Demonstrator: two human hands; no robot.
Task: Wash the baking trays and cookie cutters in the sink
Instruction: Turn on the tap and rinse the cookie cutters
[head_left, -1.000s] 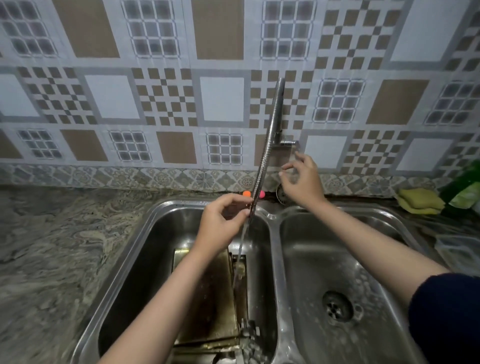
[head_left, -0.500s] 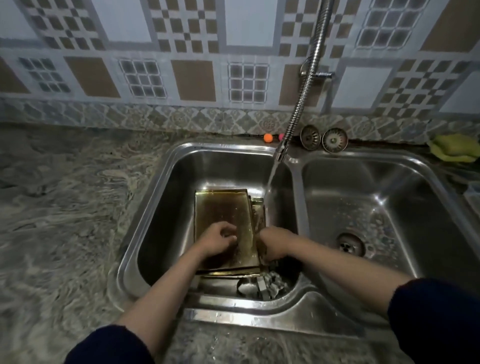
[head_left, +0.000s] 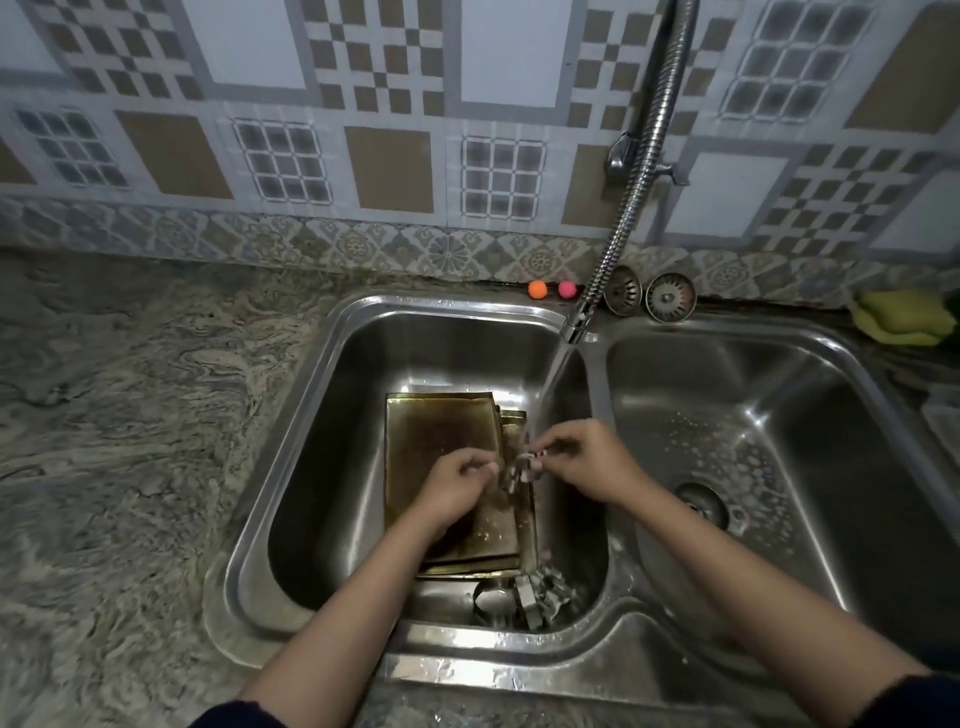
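Head view: both hands have come down from the tap into the left basin. The left hand (head_left: 457, 486) and right hand (head_left: 587, 462) now pinch a small metal cookie cutter (head_left: 524, 467) between them, lifted off the pile and held under the running stream from the hose faucet (head_left: 631, 192). Beneath them the baking trays (head_left: 441, 457) lie stacked on the basin floor, with more cutters (head_left: 524, 597) heaped at its near edge. So rinsing has begun, with the trays not yet washed.
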